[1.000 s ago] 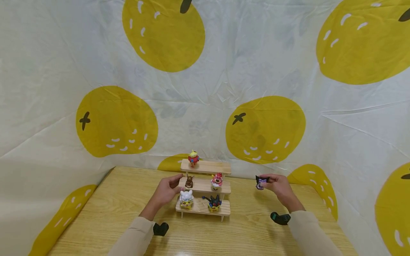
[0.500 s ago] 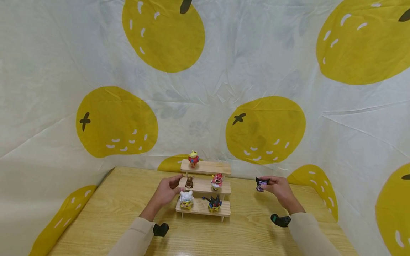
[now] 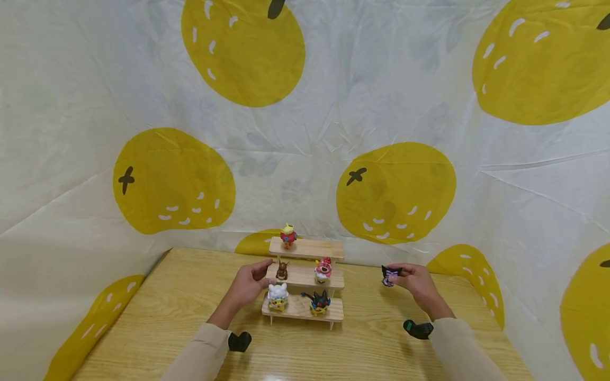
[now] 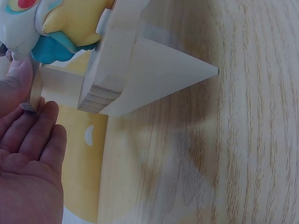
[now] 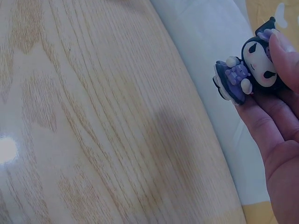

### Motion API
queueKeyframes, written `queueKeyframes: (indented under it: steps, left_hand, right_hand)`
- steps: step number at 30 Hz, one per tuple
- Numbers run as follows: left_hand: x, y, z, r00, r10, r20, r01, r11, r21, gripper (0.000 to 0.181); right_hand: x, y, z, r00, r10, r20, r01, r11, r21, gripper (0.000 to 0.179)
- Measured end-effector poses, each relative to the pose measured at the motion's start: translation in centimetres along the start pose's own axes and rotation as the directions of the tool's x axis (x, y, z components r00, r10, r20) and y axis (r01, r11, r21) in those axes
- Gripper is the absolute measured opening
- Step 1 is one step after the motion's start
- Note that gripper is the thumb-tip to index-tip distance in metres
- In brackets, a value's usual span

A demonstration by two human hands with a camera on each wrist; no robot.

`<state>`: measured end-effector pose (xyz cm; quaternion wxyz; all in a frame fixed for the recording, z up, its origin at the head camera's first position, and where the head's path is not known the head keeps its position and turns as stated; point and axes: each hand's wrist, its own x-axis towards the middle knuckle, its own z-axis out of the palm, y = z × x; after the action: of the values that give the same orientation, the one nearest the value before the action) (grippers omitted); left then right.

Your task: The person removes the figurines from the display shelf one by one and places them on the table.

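A three-tier wooden display stand (image 3: pixel 305 305) carries several small figurines. My left hand (image 3: pixel 246 284) holds the left end of its middle tier, with the thumb on one side and fingers on the other. Beside that hand sits a brown figurine (image 3: pixel 282 270); a white-hooded yellow figurine (image 3: pixel 278 297) stands just below, on the bottom tier. To the right of the stand, my right hand (image 3: pixel 416 281) pinches a black-and-purple figurine (image 5: pixel 247 70) by its head, above the table. Its pale face and purple bow show in the right wrist view.
A pink bear figurine (image 3: pixel 323 270) stands right on the middle tier, a black-eared figurine (image 3: pixel 319 302) right on the bottom tier. A red-and-yellow figurine (image 3: pixel 288 236) tops the stand. Behind the wooden table (image 3: pixel 305 354) hangs a fruit-print cloth (image 3: pixel 305 185).
The right hand and its figurine have sunk very slightly. The left hand and the stand stay in place.
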<state>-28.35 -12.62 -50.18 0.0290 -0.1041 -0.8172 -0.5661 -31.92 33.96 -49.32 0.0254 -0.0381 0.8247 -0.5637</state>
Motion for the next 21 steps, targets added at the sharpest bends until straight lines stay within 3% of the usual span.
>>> queueKeyframes:
  steps: [21]
  left_hand:
    - [-0.09, 0.18, -0.03, 1.000, -0.023, 0.009, 0.023, 1.000, 0.000, 0.057]
  right_hand:
    - [-0.36, 0.64, 0.30, 1.000, 0.004, 0.001, -0.004, 1.000, -0.022, 0.040]
